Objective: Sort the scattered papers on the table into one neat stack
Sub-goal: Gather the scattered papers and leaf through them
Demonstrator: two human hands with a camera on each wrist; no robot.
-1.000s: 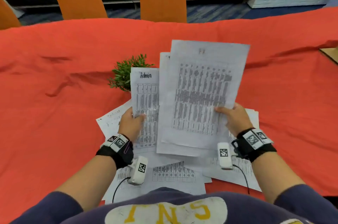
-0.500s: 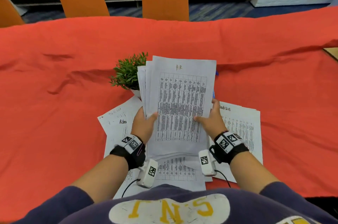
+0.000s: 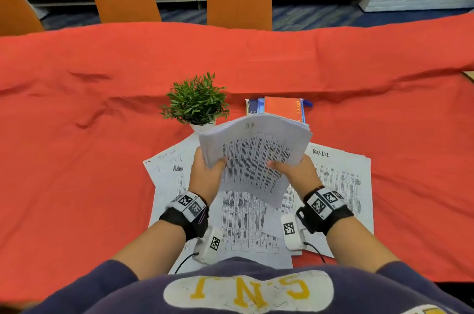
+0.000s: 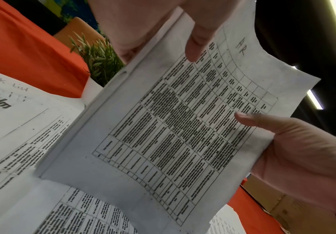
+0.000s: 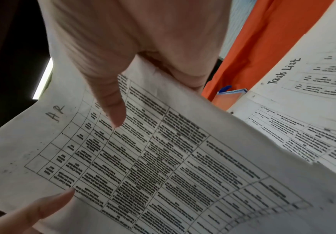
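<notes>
The left hand (image 3: 205, 175) grips the left edge of the stack (image 3: 252, 159), thumb on the top sheet and fingers behind. The right hand (image 3: 297, 172) grips the right edge in the same way. The stack is held above the table (image 3: 77, 159), tilted away from the person, and its top bends backward. Half a second ago it stood more upright with the sheets fanned at the left; now the edges are closer together and the stack is lower. Because of this, the notebooks (image 3: 279, 108) behind it are now visible beside the plant (image 3: 196, 100). Loose papers (image 3: 341, 180) lie on the table under the hands, in the same places as before.
</notes>
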